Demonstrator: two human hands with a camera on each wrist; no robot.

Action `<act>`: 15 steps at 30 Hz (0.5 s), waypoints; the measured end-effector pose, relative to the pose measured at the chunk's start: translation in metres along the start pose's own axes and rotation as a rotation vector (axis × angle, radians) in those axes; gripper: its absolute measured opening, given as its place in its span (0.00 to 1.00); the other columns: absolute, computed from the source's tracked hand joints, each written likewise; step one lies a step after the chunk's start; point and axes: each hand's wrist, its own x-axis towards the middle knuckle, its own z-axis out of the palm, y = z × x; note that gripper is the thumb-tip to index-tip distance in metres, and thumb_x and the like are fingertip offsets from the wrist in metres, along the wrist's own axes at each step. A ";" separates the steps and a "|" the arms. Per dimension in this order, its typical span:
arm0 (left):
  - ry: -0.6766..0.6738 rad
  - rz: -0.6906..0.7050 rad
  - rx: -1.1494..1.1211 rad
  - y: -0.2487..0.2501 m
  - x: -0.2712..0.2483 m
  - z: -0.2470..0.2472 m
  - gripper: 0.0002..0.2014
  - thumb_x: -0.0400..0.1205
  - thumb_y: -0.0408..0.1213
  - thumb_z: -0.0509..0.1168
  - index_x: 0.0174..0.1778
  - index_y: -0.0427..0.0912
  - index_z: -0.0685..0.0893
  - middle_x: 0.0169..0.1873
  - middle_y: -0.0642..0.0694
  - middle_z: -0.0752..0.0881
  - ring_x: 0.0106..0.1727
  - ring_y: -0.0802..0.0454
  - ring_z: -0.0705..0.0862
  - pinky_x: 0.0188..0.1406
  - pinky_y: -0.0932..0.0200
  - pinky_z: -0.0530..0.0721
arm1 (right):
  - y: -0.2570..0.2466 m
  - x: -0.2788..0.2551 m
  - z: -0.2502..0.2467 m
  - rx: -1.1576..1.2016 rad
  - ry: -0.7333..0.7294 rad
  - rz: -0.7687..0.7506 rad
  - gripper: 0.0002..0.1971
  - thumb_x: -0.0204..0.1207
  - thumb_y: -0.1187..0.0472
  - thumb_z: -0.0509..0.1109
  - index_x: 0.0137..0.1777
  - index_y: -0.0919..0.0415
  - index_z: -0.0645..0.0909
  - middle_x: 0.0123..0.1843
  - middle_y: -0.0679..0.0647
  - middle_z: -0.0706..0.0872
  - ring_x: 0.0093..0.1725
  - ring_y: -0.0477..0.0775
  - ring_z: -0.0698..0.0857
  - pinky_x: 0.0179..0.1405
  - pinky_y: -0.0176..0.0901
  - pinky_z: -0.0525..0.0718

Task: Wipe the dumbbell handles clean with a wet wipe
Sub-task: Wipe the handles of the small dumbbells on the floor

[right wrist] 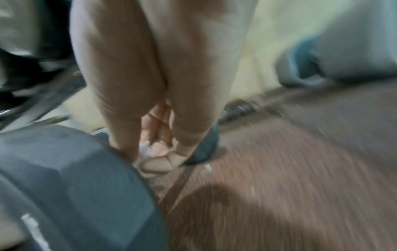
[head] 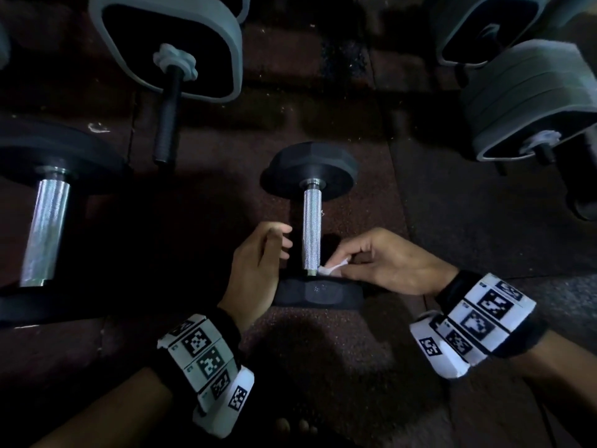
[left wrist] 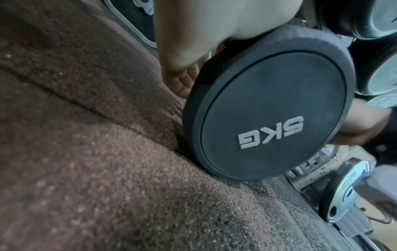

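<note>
On the dark speckled floor mat (head: 323, 350), a larger dumbbell (head: 45, 221) with a bright knurled bar lies at the far left, well apart from the hands. Next, the left hand (head: 258, 263) sits just beside the near end of the small dumbbell (head: 311, 227), its fingers loosely curled and holding nothing, close to the knurled handle (head: 311, 231) but apart from it. The handle runs away from the person between the two hands, with one black head far and the other near. From the left wrist view, that near head (left wrist: 272, 115) reads "5KG" in raised white letters. To the right, the right hand (head: 384, 263) pinches a small crumpled wet wipe (head: 329, 269) against the near end of the handle, just above the near head. Grey-rimmed adjustable dumbbells (head: 529, 101) lie further right; their markings cannot be read.
</note>
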 end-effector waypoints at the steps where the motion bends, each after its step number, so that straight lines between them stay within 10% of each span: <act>1: 0.001 -0.001 -0.015 -0.001 0.000 0.001 0.14 0.84 0.43 0.55 0.53 0.46 0.85 0.42 0.49 0.88 0.40 0.54 0.86 0.45 0.58 0.81 | -0.005 0.002 0.001 -0.051 0.008 -0.047 0.08 0.79 0.66 0.75 0.57 0.62 0.91 0.53 0.52 0.92 0.54 0.48 0.90 0.61 0.45 0.87; 6: -0.005 -0.015 0.005 0.005 -0.002 -0.001 0.13 0.83 0.46 0.57 0.52 0.48 0.85 0.40 0.49 0.88 0.36 0.53 0.83 0.44 0.54 0.82 | -0.018 0.027 0.012 -0.441 -0.027 -0.356 0.08 0.81 0.66 0.74 0.57 0.59 0.90 0.52 0.48 0.87 0.50 0.42 0.85 0.52 0.31 0.80; 12: -0.111 -0.008 0.056 0.018 0.003 -0.012 0.05 0.86 0.39 0.66 0.53 0.45 0.86 0.42 0.48 0.89 0.32 0.56 0.86 0.38 0.64 0.82 | 0.013 0.000 -0.006 -0.472 0.000 -0.205 0.09 0.80 0.67 0.74 0.56 0.58 0.90 0.53 0.45 0.88 0.49 0.35 0.84 0.47 0.28 0.77; 15: -0.199 0.012 0.035 0.028 0.001 -0.017 0.03 0.84 0.34 0.69 0.49 0.43 0.88 0.41 0.49 0.90 0.36 0.60 0.86 0.41 0.70 0.81 | 0.024 -0.016 -0.001 -0.244 0.237 -0.092 0.07 0.80 0.63 0.75 0.56 0.57 0.90 0.53 0.44 0.90 0.53 0.41 0.87 0.54 0.42 0.85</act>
